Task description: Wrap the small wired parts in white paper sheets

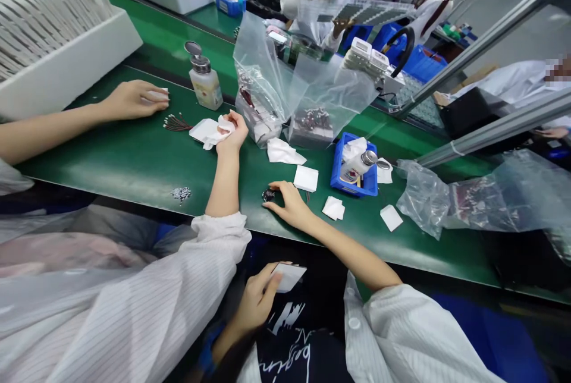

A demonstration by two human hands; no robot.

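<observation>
My left hand [257, 297] is low in front of my dark shirt, below the belt edge, with fingers closed on a small white wipe [289, 276]. My right hand [291, 204] reaches onto the green belt [134, 157], and its thumb and forefinger pinch a small black part [268, 194] that rests on the belt. Folded white wipes [306, 178] lie just beyond that hand, with another [333, 208] to its right.
A co-worker at my left has one hand [232, 130] on a white wipe and the other hand [134, 100] flat beside thin red-tipped wires [176, 124]. Also here are a pump bottle [205, 81], clear bags of parts [285, 97], a blue bin with a bottle [354, 166], and a crumpled bag [468, 198].
</observation>
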